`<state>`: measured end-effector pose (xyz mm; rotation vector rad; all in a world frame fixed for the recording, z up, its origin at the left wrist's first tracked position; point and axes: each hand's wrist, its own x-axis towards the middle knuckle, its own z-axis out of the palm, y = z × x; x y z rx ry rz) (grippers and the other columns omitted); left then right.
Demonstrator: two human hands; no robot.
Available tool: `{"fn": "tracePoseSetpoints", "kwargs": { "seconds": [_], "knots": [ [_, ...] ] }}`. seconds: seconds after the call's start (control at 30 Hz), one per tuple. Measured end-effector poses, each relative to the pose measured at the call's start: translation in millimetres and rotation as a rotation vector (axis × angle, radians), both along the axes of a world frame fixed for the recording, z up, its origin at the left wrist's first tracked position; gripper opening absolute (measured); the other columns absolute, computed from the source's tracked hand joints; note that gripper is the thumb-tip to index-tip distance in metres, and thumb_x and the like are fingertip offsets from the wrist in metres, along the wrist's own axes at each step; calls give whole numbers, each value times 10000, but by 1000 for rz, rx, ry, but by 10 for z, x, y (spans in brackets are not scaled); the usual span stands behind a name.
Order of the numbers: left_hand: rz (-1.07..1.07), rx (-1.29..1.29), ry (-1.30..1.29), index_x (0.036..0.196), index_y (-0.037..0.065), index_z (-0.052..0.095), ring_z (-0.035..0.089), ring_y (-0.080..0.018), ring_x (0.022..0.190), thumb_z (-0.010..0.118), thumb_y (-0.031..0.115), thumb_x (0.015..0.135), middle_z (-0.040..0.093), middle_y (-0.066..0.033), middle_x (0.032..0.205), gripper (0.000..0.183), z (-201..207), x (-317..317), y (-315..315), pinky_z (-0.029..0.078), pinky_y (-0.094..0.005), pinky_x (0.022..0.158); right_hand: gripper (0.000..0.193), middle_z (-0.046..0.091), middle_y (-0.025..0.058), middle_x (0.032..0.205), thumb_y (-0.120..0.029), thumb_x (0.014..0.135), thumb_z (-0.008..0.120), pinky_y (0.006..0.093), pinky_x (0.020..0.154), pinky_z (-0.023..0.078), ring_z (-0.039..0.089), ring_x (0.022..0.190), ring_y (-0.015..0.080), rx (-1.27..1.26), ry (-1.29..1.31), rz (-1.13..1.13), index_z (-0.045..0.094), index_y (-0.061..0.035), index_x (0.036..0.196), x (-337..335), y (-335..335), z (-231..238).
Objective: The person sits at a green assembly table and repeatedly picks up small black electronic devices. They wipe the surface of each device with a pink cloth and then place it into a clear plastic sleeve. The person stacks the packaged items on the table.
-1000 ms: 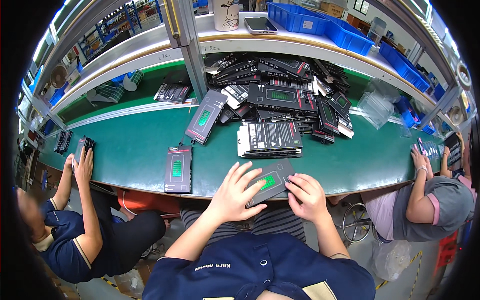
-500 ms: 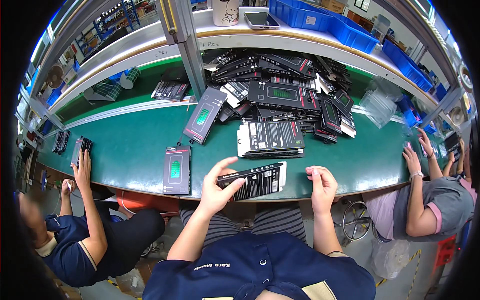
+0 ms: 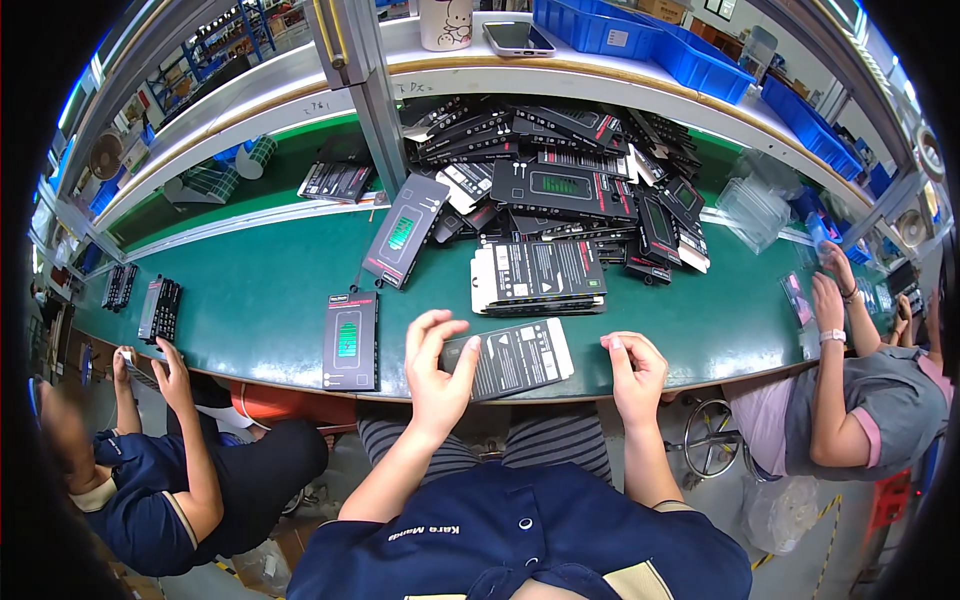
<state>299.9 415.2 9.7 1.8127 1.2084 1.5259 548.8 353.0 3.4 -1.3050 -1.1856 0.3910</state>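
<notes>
A black flat battery box with white print on its face and a white end flap lies near the front edge of the green table. My left hand is at its left end, fingers and thumb spread apart, the thumb overlapping the box's edge; the hand covers that end. My right hand hovers to the right of the box, fingers curled in toward the thumb, with nothing visible in them. Just beyond lies a neat stack of similar boxes. Left of my left hand, another box stack shows a green battery picture.
A large heap of black boxes fills the table's back, with one box leaning at its left. Above runs a shelf with a cup, a phone and blue bins. Co-workers sit at left and right.
The box has gone from tilted up in my left hand to lying flatter, printed face up. My left fingers have spread off it. My right hand has barely moved.
</notes>
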Motion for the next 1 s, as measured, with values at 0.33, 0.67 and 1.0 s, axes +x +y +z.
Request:
{"fn": "tracePoseSetpoints", "kwargs": {
  "seconds": [0.33, 0.67, 1.0],
  "knots": [
    [-124, 150, 250, 877, 18, 674, 577, -361, 1099, 752, 44, 765, 642, -133, 1014, 139, 20, 27, -25, 458, -449, 964, 277, 616, 99, 1286, -41, 976, 611, 312, 1086, 406, 547, 1228, 169, -50, 488, -22, 607, 18, 1247, 1304, -107, -90],
    [-188, 149, 245, 925, -8, 647, 596, -347, 1039, 677, 36, 829, 660, -144, 978, 110, 3, 64, -29, 455, -441, 970, 541, 445, 245, 1483, -294, 860, 681, 506, 1175, 290, 369, 1423, 369, -527, -748, -1067, 590, -8, 1310, 3540, -300, -305],
    [-210, 144, 559, 1014, 22, 671, 585, -376, 1147, 809, 246, 761, 645, -167, 1198, 365, 71, 35, -61, 414, -506, 1032, 320, 648, 194, 1109, -283, 931, 603, 585, 1074, 382, 606, 1078, 366, -621, -1072, -969, 664, -19, 1101, 2448, -246, -91]
  ]
}}
